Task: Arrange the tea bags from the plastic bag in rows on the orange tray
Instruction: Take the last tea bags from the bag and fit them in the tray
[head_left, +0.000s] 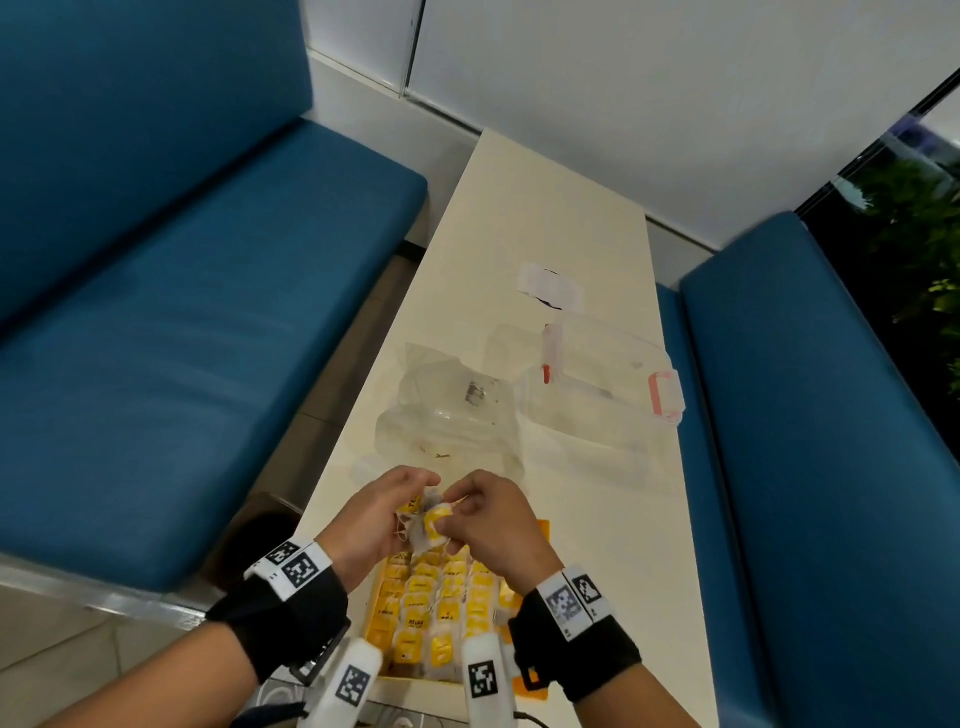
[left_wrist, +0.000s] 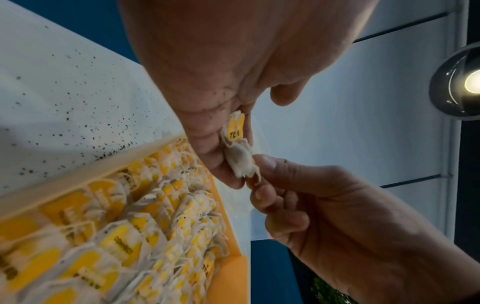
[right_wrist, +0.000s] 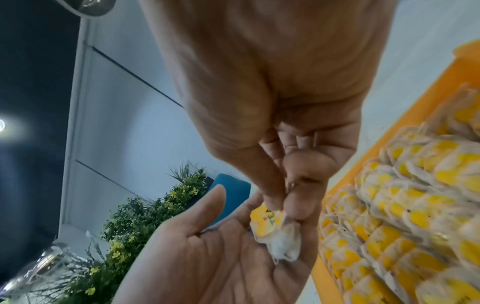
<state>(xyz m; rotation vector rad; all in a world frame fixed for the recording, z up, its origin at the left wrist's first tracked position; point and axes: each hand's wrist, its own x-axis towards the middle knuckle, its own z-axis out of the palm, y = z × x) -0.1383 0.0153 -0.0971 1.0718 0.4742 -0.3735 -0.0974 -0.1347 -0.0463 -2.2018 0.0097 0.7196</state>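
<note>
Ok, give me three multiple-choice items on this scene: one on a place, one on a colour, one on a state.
1. Where does the clear plastic bag lie?
A. on the table beyond the hands
B. on the left bench
C. in the tray

2. What colour are the tags on the tea bags in the tray?
A. green
B. yellow
C. red

3. How is the tea bag between the hands held?
A. lying loose on the table
B. resting in the tray
C. pinched by left hand and right hand

Answers: 1 A, head view shows it there; 2 B, wrist views show yellow; 3 C, both hands' fingers grip it.

Clear lidded box (head_left: 605, 384) between blue benches (head_left: 171, 332).
</note>
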